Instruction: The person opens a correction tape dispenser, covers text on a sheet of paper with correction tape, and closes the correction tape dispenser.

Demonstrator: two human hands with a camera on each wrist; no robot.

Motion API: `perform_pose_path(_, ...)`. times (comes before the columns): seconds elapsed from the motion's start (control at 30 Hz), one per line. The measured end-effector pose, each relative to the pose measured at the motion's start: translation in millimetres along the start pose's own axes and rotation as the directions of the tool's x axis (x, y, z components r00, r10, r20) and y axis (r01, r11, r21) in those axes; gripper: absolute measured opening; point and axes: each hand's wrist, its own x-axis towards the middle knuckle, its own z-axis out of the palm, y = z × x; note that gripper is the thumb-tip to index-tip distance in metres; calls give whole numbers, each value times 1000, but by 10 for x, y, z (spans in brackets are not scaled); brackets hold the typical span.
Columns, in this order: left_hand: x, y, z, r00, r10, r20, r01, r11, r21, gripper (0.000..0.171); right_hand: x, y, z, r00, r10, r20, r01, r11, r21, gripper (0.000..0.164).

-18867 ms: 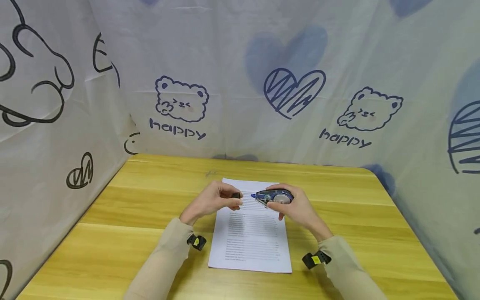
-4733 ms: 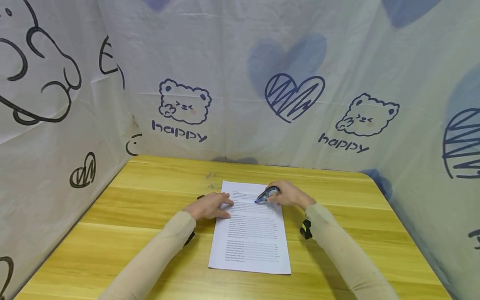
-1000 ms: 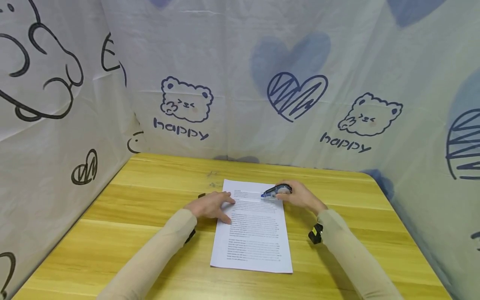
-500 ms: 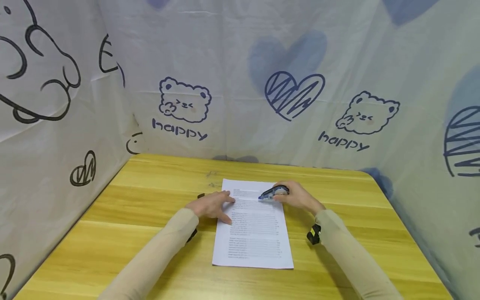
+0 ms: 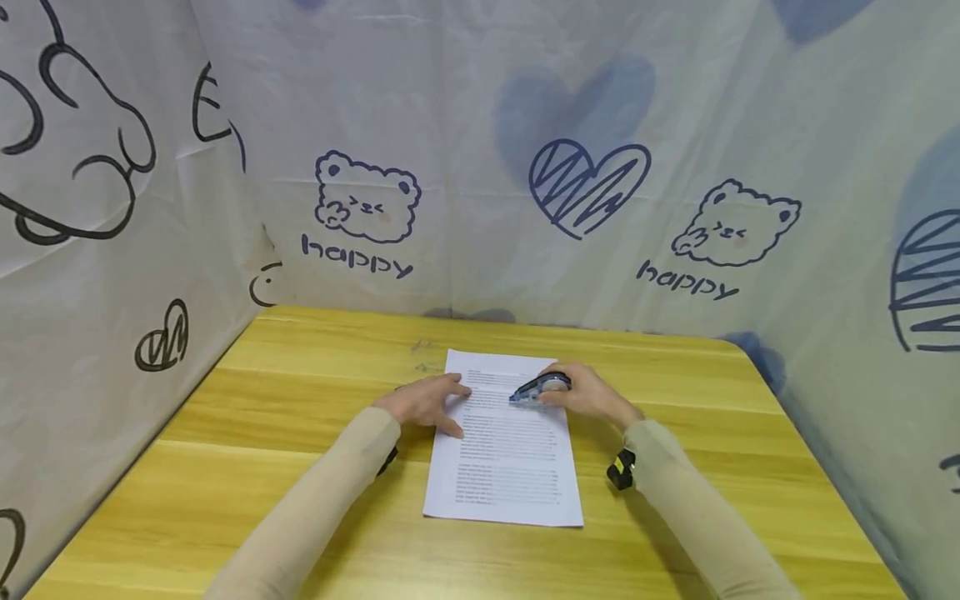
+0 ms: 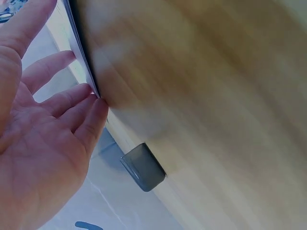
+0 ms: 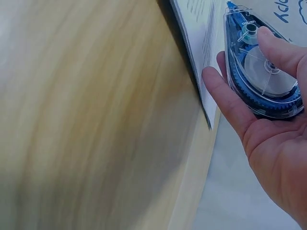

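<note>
A stack of printed paper sheets (image 5: 517, 475) lies on the table. My left hand (image 5: 426, 400) rests on its left edge with the fingers spread. My right hand (image 5: 592, 393) holds a blue, clear-cased correction tape (image 5: 542, 388) over the upper part of the sheet, its tip pointing left at the printed lines. Whether the tip touches the paper cannot be made out. In the right wrist view, the thumb lies across one face of the correction tape (image 7: 268, 76), with fingers behind it. A small dark cap (image 6: 144, 167) stands on the table beyond the left hand, nearly hidden in the head view.
The wood-grain table (image 5: 262, 467) reaches back to a printed cloth curtain (image 5: 465, 150) that surrounds it on the left, back and right. A black wrist camera (image 5: 621, 469) sits at the right cuff.
The correction tape's tip has moved a little to the left over the page along with the right hand. The paper has slid slightly away, with the left hand still on its edge.
</note>
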Motion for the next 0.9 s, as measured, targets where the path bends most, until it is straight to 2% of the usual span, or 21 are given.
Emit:
perform_pose_path(0.1, 25, -25, 11, 1000, 2, -5, -2, 1000, -1, 76, 20, -21, 41, 999, -23, 28, 24, 1000, -15, 30)
perform_pose_path(0.33, 55, -18, -14, 999, -12, -37, 13, 1000, 8, 67, 43, -122, 59, 999, -3, 33, 3, 1000, -8, 33)
perform_pose_path(0.5, 39, -18, -15, 999, -21, -29, 21, 1000, 3, 61, 81, -180, 66, 999, -4, 42, 5, 1000, -20, 34)
perform_pose_path(0.73, 11, -25, -15, 999, -35, -15, 35, 999, 7, 70, 150, -263, 136, 998, -49, 46, 51, 997, -50, 29)
perform_pose_path(0.9, -2, -25, -32, 998, -64, 5, 64, 998, 19, 81, 167, -304, 167, 998, -47, 32, 49, 997, -62, 31)
